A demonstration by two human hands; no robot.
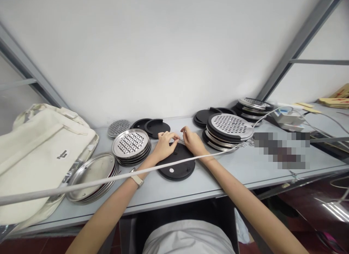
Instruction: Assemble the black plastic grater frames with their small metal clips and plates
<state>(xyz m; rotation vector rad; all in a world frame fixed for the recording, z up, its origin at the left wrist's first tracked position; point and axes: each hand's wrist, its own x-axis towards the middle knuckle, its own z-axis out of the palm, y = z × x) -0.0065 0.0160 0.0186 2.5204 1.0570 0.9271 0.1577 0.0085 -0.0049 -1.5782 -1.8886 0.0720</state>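
A round black plastic base (177, 170) lies flat on the table in front of me, with a white dot and small posts on its face. Over its far edge is my left hand (167, 144), its thumb and fingers drawn together at the tips. Close to its right, my right hand (193, 142) has its fingers curled in a pinch. Something small and thin seems to run between the fingertips, too small to name. Left of the base stands a stack of round metal graters (132, 144). To the right is a stack of black-rimmed perforated discs (231, 126).
Plain metal discs (95, 174) are stacked at the left front, beside a cream cloth bag (32, 148). Loose black discs (158, 128) lie near the wall. A white cable (163, 166) crosses the view above my forearms. Another disc stack (252, 108) stands at the back right.
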